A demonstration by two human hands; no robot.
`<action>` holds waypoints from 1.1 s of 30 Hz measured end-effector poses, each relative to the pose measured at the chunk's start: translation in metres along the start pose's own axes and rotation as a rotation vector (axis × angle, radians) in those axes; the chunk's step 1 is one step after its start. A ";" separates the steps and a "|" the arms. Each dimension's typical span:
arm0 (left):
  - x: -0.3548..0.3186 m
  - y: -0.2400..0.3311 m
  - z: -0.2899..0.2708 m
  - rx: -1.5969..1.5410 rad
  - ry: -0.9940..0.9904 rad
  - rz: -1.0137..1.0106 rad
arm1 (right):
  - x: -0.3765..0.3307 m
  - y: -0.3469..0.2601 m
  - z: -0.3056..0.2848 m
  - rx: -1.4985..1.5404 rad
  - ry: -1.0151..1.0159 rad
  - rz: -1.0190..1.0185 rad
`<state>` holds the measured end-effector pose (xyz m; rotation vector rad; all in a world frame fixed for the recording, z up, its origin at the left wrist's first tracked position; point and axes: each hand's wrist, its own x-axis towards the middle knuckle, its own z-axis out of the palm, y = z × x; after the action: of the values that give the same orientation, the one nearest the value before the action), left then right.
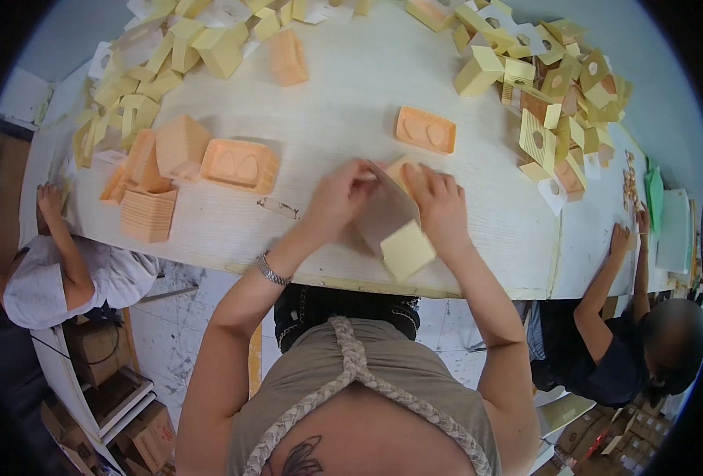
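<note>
Between my hands is a pale yellow carton (408, 251), tilted, with a greyish panel standing up toward me. My left hand (340, 197) pinches the panel's upper left edge, its fingers closed. My right hand (444, 208) is closed around the carton's right side, its fingers over a small peach-coloured piece (400, 173) at the far end. How far that piece sits inside the carton is hidden. Just beyond my hands lies a loose orange plastic tray (426, 131) with two rounded hollows. Another such tray (240, 165) rests to the left of my left hand.
Peach tray stacks (149, 214) stand at the left, one more (289, 58) farther back. Piles of yellow cartons lie far left (216, 51) and far right (538, 135). One co-worker's hand (49, 200) is at the left edge; another's hands (622, 238) work at the right.
</note>
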<state>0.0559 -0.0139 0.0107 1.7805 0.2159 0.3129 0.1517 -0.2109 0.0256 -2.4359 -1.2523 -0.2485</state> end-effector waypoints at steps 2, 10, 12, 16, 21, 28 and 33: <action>0.013 0.017 -0.012 -0.007 0.250 -0.016 | 0.005 0.015 0.002 0.146 0.032 0.198; 0.033 0.088 -0.070 1.014 0.566 0.063 | 0.014 -0.019 -0.022 0.490 -0.066 -0.119; 0.016 0.094 -0.062 1.086 0.449 -0.101 | 0.036 -0.014 -0.011 0.375 -0.051 -0.148; -0.013 0.059 -0.047 0.948 0.148 -0.441 | 0.032 -0.001 -0.014 0.081 -0.182 -0.201; -0.041 -0.009 -0.045 0.311 0.242 -0.009 | 0.003 -0.005 -0.022 -0.055 -0.270 -0.056; -0.037 -0.005 -0.045 0.186 -0.115 -0.211 | 0.024 -0.049 -0.100 0.102 0.035 -0.281; -0.017 0.004 -0.035 0.323 -0.012 0.107 | 0.058 -0.037 -0.067 -0.112 -0.239 -0.423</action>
<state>0.0279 0.0123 0.0201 2.1174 0.1692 0.3589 0.1565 -0.1763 0.1148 -2.3171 -1.9055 -0.1461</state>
